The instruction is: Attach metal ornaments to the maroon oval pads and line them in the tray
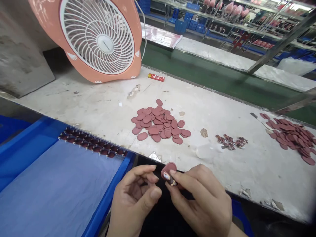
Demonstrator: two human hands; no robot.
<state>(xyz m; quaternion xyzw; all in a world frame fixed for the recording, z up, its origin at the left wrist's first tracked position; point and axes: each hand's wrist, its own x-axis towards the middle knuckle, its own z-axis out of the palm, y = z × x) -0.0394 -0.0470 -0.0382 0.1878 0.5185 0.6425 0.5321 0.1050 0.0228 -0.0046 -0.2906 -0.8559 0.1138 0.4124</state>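
Between the thumb and fingers of my right hand point(201, 197) is a small dark-red oval piece point(170, 168) with a dark part and a whitish bit against it. Just left of it, my left hand point(135, 197) has its fingers curved and apart, with nothing seen in them. Beyond my hands, a pile of flat dark-red oval pieces point(154, 121) lies on the worktable point(98, 108), some with small holes. A little cluster of small dark-brown parts point(229, 142) sits to the right.
An orange fan point(105, 44) stands at the back left. A blue bin point(59, 184) at the left has rows of dark assembled pieces point(93, 143) along its far side. Another pile of red ovals point(293, 135) lies far right. A red-and-yellow packet point(156, 77) rests near the fan.
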